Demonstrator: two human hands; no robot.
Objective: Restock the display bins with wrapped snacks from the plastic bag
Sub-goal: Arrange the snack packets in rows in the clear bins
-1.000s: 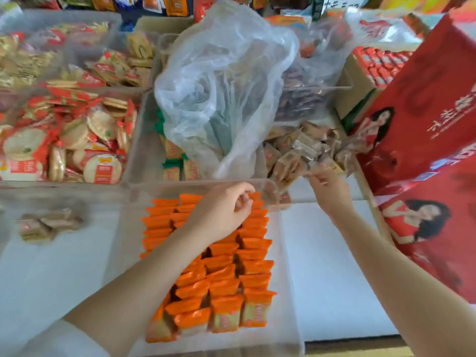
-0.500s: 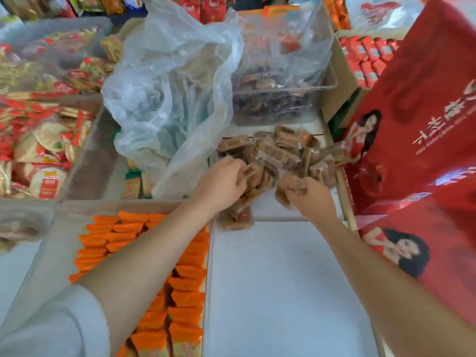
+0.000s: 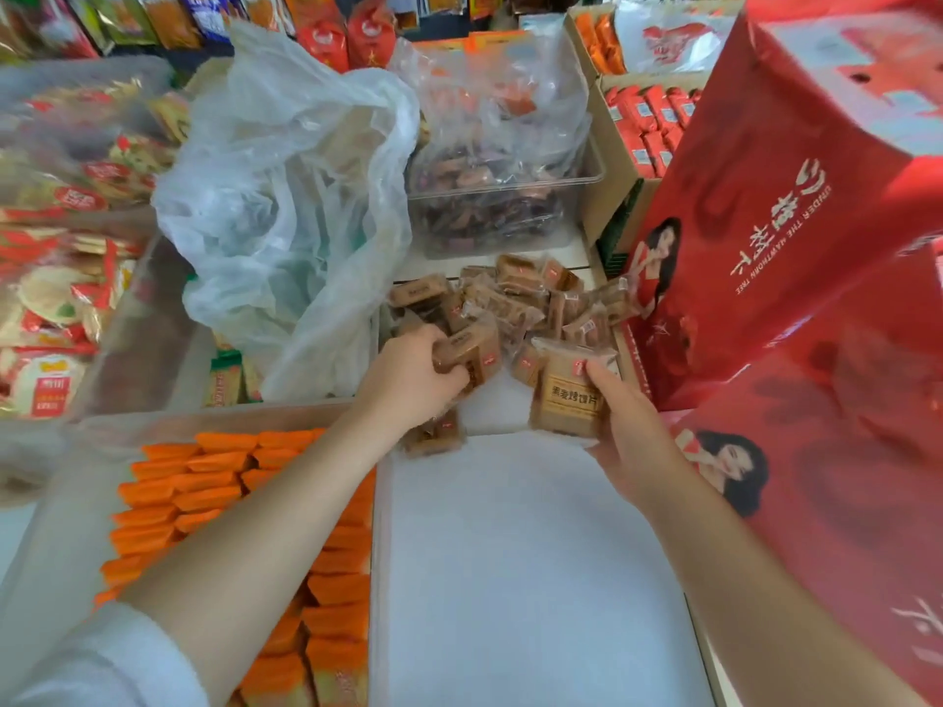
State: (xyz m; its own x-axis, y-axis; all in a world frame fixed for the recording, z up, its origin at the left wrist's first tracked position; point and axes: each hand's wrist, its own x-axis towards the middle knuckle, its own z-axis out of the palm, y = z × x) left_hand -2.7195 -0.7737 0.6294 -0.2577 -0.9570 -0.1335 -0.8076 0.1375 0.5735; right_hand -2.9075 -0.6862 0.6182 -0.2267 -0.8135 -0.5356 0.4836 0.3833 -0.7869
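Observation:
A heap of brown wrapped snacks (image 3: pixel 515 298) lies at the far end of a clear bin with a white floor (image 3: pixel 530 563). My left hand (image 3: pixel 413 380) grips a brown snack packet (image 3: pixel 472 352) at the heap's near edge. My right hand (image 3: pixel 625 431) holds a larger brown packet with printed text (image 3: pixel 566 395) upright just right of it. The crumpled translucent plastic bag (image 3: pixel 286 206) stands behind and left of the heap.
Orange wrapped snacks (image 3: pixel 204 482) fill the bin under my left forearm. Red gift boxes (image 3: pixel 796 237) lean along the right side. A clear tub of dark snacks (image 3: pixel 490 211) sits behind the heap. Round cracker packs (image 3: pixel 51 318) fill bins at left.
Both hands moved from the orange bin's far edge to the brown heap. The left hand closed on a packet, and the right hand lifted a larger packet upright.

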